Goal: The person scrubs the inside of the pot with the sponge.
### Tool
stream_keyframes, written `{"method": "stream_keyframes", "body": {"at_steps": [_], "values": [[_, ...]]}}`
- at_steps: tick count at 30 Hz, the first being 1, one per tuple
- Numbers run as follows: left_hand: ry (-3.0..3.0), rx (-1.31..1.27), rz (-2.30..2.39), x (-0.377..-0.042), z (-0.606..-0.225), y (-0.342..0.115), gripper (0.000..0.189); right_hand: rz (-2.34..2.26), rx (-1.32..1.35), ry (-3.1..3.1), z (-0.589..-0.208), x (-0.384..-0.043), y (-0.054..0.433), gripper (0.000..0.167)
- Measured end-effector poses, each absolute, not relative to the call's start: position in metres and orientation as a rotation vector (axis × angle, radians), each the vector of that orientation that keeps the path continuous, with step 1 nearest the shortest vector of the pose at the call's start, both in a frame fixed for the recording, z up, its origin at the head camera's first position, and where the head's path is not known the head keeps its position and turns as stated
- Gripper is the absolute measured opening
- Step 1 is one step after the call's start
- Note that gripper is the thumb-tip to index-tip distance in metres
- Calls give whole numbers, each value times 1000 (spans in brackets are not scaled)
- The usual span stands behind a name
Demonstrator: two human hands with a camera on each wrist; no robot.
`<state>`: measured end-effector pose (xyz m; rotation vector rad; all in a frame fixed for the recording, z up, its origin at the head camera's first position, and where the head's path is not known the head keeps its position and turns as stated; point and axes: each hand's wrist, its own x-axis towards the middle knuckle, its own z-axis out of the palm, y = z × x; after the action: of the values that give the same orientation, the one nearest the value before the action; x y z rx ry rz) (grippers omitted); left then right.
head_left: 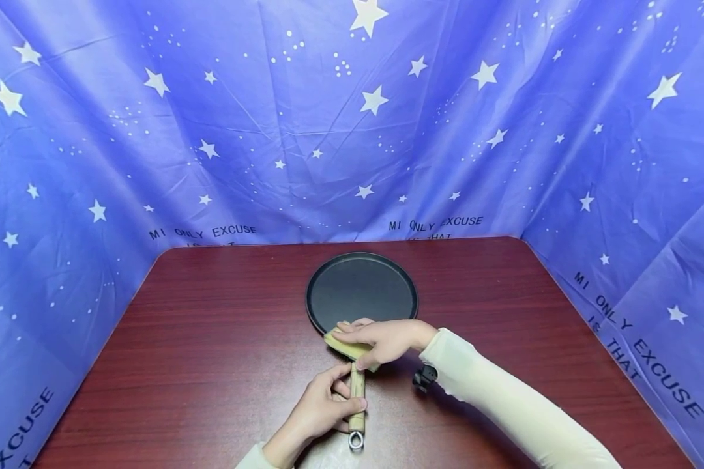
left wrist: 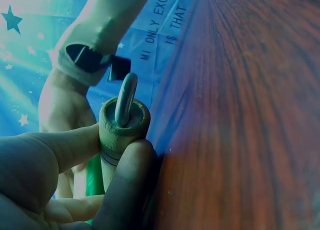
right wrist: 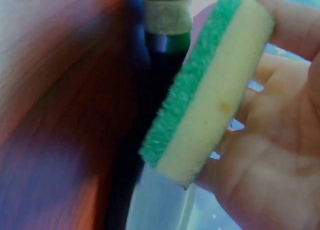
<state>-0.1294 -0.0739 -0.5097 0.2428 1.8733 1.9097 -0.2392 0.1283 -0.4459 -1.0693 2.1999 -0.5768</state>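
A round, flat black pan [head_left: 360, 293] lies on the table with its wooden handle [head_left: 358, 391] pointing toward me. My left hand [head_left: 324, 405] grips that handle, thumb on one side and fingers on the other, near the metal hanging ring [head_left: 356, 441]. In my right hand [head_left: 387, 340] is a sponge [right wrist: 215, 90], yellow with a green scouring side. The sponge is over the place where handle and pan meet, green side facing the pan. Whether it touches there cannot be told. In the left wrist view, the handle end [left wrist: 124, 121] sits between thumb and fingers.
The dark red wooden table [head_left: 211, 339] has rounded far corners. Blue curtains [head_left: 305, 117] with white stars and printed words hang behind it and along both sides. A small black device [head_left: 425, 378] is strapped at the right wrist, under a pale sleeve [head_left: 504, 391].
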Motion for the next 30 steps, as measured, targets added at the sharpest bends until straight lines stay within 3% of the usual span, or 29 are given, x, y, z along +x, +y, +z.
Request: {"method": "stream_keyframes", "body": {"at_steps": [14, 30], "values": [[1880, 264, 1910, -129, -511, -74, 76, -623, -1022, 2302, -447, -255, 71, 72], [1838, 253, 1945, -129, -512, -73, 75, -566, -892, 2474, -454, -303, 42, 70]]}}
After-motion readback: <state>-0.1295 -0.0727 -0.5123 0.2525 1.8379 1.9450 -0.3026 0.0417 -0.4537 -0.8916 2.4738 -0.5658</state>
